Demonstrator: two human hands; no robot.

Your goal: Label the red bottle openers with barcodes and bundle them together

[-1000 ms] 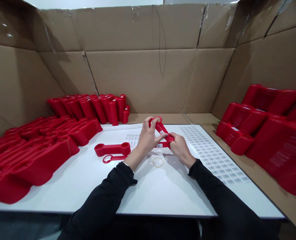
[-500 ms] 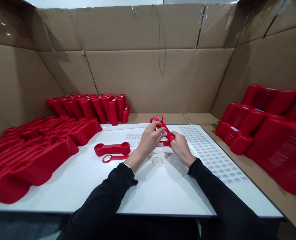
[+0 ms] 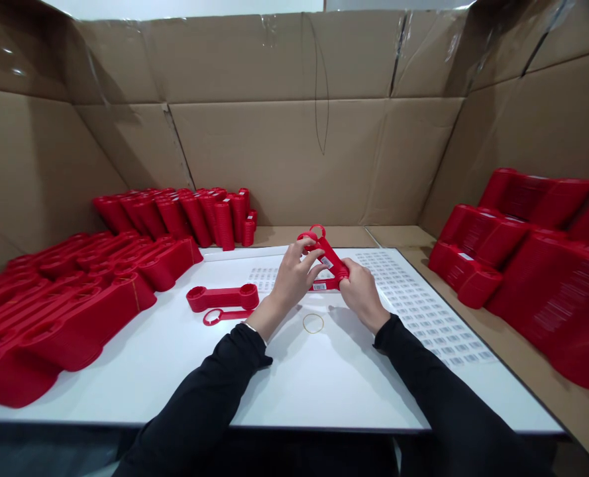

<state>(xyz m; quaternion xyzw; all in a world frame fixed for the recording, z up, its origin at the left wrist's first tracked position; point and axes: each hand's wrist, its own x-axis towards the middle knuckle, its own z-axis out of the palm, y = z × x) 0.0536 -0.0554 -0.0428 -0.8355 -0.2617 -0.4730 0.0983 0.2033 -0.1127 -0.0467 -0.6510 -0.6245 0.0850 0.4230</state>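
My right hand (image 3: 362, 293) is closed around the near ends of red plastic ring spanners (image 3: 334, 260), which fan apart to the left. One slants up with a white label on it; a lower one, lying more level, also bears a printed label (image 3: 319, 287). My left hand (image 3: 293, 273) is over the far ends, thumb and forefinger apart, with other fingertips by the upper ring; whether they touch it I cannot tell. Below the hands a thin yellowish rubber band (image 3: 313, 323) lies on the white table (image 3: 319, 384).
Left of my hands lie a red spanner stack (image 3: 223, 297) and a single spanner (image 3: 213, 317). Many stacks (image 3: 100, 311) fill the left side, others (image 3: 189, 215) stand behind. Label sheets (image 3: 423, 311) lie at right, beside red bundles (image 3: 478, 232). Cardboard walls (image 3: 274, 159) surround the table.
My left thumb and forefinger have drawn back left from the upper spanner, and a white label now shows on it. My right hand keeps its hold.
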